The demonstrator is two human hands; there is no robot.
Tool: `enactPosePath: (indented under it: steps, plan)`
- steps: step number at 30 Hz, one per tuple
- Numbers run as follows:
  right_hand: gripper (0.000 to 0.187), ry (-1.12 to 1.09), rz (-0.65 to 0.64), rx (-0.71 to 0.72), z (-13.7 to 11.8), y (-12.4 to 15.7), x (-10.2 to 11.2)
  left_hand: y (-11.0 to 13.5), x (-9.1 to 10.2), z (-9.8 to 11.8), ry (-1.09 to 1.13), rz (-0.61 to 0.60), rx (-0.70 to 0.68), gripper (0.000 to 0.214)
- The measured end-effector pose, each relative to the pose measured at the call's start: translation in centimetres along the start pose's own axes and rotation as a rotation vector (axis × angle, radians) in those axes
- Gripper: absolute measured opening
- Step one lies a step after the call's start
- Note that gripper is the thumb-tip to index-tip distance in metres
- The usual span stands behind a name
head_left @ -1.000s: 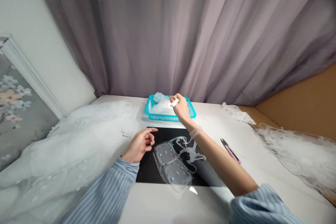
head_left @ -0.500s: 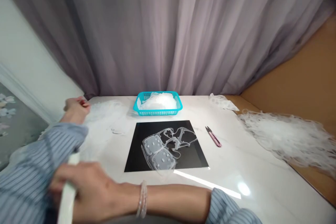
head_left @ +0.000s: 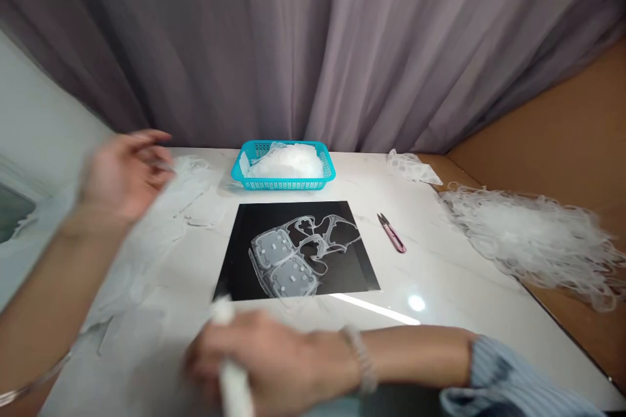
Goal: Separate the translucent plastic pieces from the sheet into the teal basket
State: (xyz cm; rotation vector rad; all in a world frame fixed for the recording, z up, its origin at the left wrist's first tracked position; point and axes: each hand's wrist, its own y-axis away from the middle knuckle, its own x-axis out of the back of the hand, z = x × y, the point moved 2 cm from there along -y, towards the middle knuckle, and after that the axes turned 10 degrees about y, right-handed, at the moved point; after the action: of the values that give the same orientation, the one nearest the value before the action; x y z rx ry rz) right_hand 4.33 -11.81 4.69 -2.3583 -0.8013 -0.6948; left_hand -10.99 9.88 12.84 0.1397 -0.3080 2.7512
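Note:
My left hand (head_left: 130,172) is raised at the left, above a heap of thin translucent white pieces (head_left: 151,234). Its fingers are loosely bent and apart, with nothing visible in them, though it is blurred. At the bottom centre, my right hand (head_left: 264,355) is wrapped round a white stick-like thing (head_left: 235,384), also smeared by motion; its kind does not show. Beyond that hand lies a black mat (head_left: 337,280). On the mat rests a translucent moulded piece (head_left: 286,260) with two rounded panels and looping thin strands. Pink thread snips (head_left: 392,233) lie right of the mat.
A turquoise basket (head_left: 283,184) with white soft-looking material stands behind the mat. A flat whitish dotted piece (head_left: 413,168) lies at the back right. Tangled translucent strands (head_left: 533,241) spread over the right edge, beside a brown panel (head_left: 552,124). A grey curtain (head_left: 293,45) hangs behind.
My right hand has moved right with the white stick-like thing, away from my left arm. My left forearm now shows bare, and the left fingers have loosened. The view has shifted slightly.

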Motion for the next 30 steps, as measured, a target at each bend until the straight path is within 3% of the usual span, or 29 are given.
enactPosePath:
  steps: [3,4,6,8,10,13,17,21,23,30]
  plan:
    - [0.007,0.280,0.375,-0.433,5.3,5.2,7.5,2.3,-6.0,-3.7,-0.045,-0.168,0.138,0.031]
    - [0.004,0.408,0.459,-0.605,6.9,7.5,9.7,2.8,-7.4,-5.1,-0.190,-0.251,0.169,0.032]
    - [0.013,0.648,0.548,-0.861,9.5,11.8,13.2,3.2,-9.3,-7.6,-0.439,-0.346,0.115,0.035]
    - [0.013,0.722,0.561,-0.933,11.6,14.7,15.1,3.0,-10.0,-9.8,-0.513,-0.365,0.069,0.035]
    - [0.015,0.724,0.522,-0.934,13.2,15.8,15.5,2.7,-10.3,-11.3,-0.505,-0.363,0.046,0.030]
    - [0.017,0.707,0.460,-0.896,14.5,15.5,14.3,2.8,-10.6,-12.5,-0.519,-0.387,0.019,0.015]
    - [0.018,0.699,0.449,-0.858,12.9,15.4,13.6,3.9,-10.7,-12.4,-0.516,-0.420,0.003,0.012]
    - [0.017,0.668,0.562,-0.824,9.9,16.6,15.5,5.2,-10.6,-10.9,-0.450,-0.427,0.031,0.013]
    - [0.013,0.672,0.566,-0.792,9.9,16.2,16.3,5.7,-10.7,-9.7,-0.376,-0.416,0.058,0.013]
    - [0.018,0.558,0.297,-0.598,15.9,10.8,15.0,7.8,-11.8,-5.0,-0.364,-0.431,0.062,0.010]
